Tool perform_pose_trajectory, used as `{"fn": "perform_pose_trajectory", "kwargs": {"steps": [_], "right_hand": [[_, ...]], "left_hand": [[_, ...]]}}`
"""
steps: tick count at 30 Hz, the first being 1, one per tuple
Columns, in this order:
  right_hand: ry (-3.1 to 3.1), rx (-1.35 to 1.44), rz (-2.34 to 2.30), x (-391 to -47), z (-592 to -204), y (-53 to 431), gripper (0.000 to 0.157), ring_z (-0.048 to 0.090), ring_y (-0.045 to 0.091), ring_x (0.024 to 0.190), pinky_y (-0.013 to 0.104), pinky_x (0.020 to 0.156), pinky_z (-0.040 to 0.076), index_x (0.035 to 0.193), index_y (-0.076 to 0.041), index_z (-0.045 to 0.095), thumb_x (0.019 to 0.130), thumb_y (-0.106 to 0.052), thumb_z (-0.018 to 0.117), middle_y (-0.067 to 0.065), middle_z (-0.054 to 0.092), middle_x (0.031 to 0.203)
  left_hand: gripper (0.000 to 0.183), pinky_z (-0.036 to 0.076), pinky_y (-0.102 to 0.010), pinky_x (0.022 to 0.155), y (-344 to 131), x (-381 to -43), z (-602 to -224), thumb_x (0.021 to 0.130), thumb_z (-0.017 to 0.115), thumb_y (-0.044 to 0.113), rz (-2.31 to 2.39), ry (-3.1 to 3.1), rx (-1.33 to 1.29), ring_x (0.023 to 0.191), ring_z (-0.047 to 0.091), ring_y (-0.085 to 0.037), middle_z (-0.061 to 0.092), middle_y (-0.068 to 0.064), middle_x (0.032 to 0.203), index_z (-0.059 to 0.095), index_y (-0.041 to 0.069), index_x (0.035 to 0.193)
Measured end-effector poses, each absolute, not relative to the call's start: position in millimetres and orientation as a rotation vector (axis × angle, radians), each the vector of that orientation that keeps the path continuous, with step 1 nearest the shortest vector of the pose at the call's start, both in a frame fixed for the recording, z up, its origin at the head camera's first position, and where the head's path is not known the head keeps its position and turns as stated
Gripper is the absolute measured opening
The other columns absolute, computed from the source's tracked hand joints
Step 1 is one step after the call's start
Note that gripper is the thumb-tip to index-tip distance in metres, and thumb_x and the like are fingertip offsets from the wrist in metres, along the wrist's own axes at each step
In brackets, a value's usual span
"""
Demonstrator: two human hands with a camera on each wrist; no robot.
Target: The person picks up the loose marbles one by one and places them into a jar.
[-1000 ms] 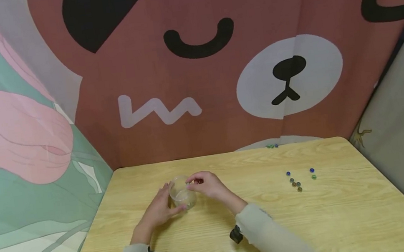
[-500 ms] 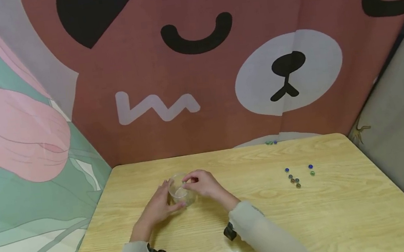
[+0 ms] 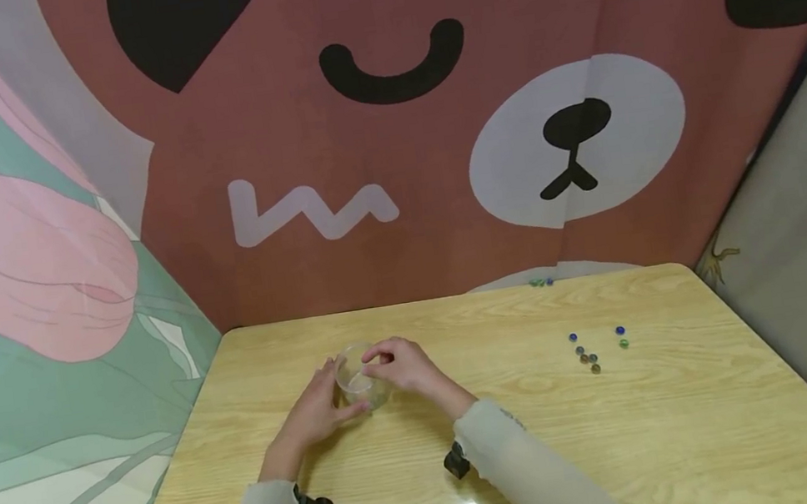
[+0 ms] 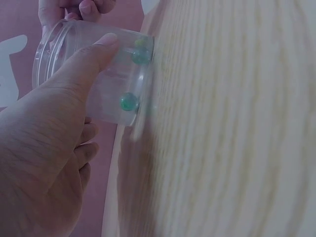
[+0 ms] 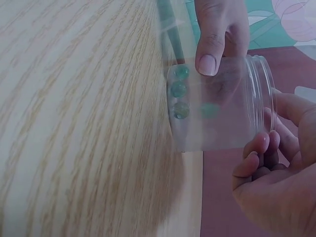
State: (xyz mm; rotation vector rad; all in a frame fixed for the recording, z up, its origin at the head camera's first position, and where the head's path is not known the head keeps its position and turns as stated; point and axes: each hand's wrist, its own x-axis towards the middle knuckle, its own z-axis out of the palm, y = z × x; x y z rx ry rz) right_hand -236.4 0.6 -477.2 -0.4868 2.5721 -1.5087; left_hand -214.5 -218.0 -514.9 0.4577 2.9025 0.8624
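Note:
A clear plastic jar [image 3: 359, 383] stands upright on the table, its mouth uncovered. My left hand [image 3: 315, 412] grips its side, with the thumb [image 4: 94, 54] across the near wall. Through the wall in the right wrist view, several green marbles [image 5: 177, 89] lie on the jar's bottom. A blurred green marble [image 5: 210, 109] hangs midway down inside, apart from any fingers. At the jar's mouth is my right hand [image 3: 410, 369], index finger and thumb over the rim and the other fingers curled. No marble shows between its fingertips.
Several loose marbles [image 3: 585, 358] lie on the right side of the wooden table [image 3: 668, 438], blue, green and brownish. More small marbles [image 3: 541, 282] sit at the far edge. A printed curtain [image 3: 442, 197] hangs right behind the table.
My right hand has moved slightly left over the jar's mouth. The marble seen at its fingertips earlier is let go and inside the jar. My left hand keeps its grip; the view tilts slightly.

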Motion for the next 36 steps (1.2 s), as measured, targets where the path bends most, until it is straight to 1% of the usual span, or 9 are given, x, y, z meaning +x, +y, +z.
{"fn": "perform_pose_trajectory", "kwargs": {"steps": [11, 15, 20, 24, 30, 36], "right_hand": [[2.543, -0.464, -1.552, -236, -478, -1, 0.025, 0.049, 0.013, 0.073, 0.024, 0.061, 0.042, 0.112, -0.007, 0.075, 0.094, -0.024, 0.075, -0.002, 0.056, 0.083], [2.538, -0.468, -1.561, -234, -476, 1, 0.026, 0.048, 0.012, 0.072, 0.024, 0.061, 0.042, 0.113, -0.007, 0.074, 0.094, -0.026, 0.075, -0.002, 0.056, 0.083], [2.529, -0.466, -1.621, -232, -472, 6, 0.025, 0.046, 0.012, 0.067, 0.023, 0.057, 0.040, 0.114, -0.010, 0.074, 0.096, -0.028, 0.072, -0.002, 0.055, 0.080], [2.529, -0.472, -1.693, -231, -468, 15, 0.023, 0.043, 0.014, 0.063, 0.024, 0.055, 0.038, 0.115, -0.013, 0.074, 0.097, -0.027, 0.071, 0.001, 0.054, 0.078], [2.527, -0.483, -1.697, -227, -462, 25, 0.028, 0.045, 0.014, 0.067, 0.025, 0.058, 0.039, 0.120, -0.011, 0.072, 0.098, -0.028, 0.071, 0.001, 0.055, 0.082], [2.542, -0.475, -1.671, -223, -461, 34, 0.029, 0.046, 0.014, 0.068, 0.025, 0.058, 0.040, 0.119, -0.015, 0.072, 0.097, -0.034, 0.071, 0.000, 0.055, 0.082]], "left_hand": [[0.108, 0.025, -0.070, 0.115, -219, -215, -514, 0.084, 0.073, 0.064, 0.879, 2.893, 0.450, 0.150, 0.016, -0.051, 0.016, -0.027, 0.165, 0.020, 0.013, 0.163], [0.107, 0.025, -0.071, 0.114, -218, -214, -515, 0.085, 0.073, 0.062, 0.881, 2.892, 0.449, 0.150, 0.016, -0.051, 0.016, -0.027, 0.165, 0.021, 0.011, 0.163], [0.105, 0.025, -0.070, 0.114, -218, -213, -514, 0.085, 0.075, 0.059, 0.886, 2.893, 0.444, 0.150, 0.016, -0.051, 0.016, -0.027, 0.165, 0.021, 0.011, 0.162], [0.105, 0.024, -0.071, 0.115, -217, -215, -513, 0.085, 0.075, 0.058, 0.906, 2.890, 0.446, 0.150, 0.016, -0.052, 0.017, -0.027, 0.165, 0.022, 0.011, 0.162], [0.106, 0.023, -0.070, 0.115, -220, -216, -515, 0.085, 0.074, 0.061, 0.890, 2.895, 0.445, 0.149, 0.017, -0.052, 0.017, -0.027, 0.165, 0.022, 0.011, 0.162], [0.106, 0.024, -0.071, 0.115, -220, -215, -516, 0.084, 0.075, 0.061, 0.903, 2.894, 0.461, 0.148, 0.018, -0.053, 0.017, -0.029, 0.164, 0.023, 0.009, 0.162]]}}
